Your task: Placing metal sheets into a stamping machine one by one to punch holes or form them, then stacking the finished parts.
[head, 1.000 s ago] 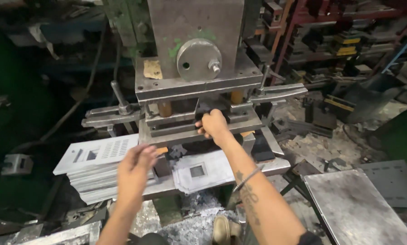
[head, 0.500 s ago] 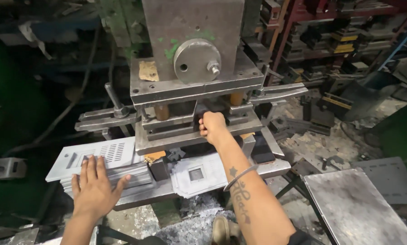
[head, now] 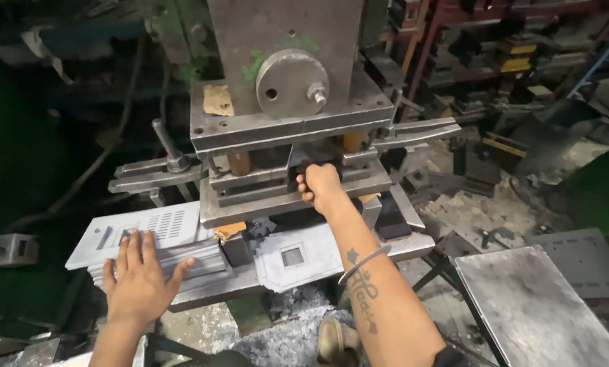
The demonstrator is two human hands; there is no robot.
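Loading step, by the look of it: right hand (head: pixel 320 187) was reaching into the press die (head: pixel 287 183), fingers curled on a workpiece there. Left hand (head: pixel 140 275) lay flat, fingers spread, on the blank stack (head: pixel 148 238). Hands well apart; clearing the die likely came next.

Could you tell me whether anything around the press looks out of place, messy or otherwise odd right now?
Yes: metal scrap litters the floor under the press bed. The punched sheets on the bed lie fanned and askew, not squared. The right hand reaches in between the die plates, and the left hand rests on the sheet stack.
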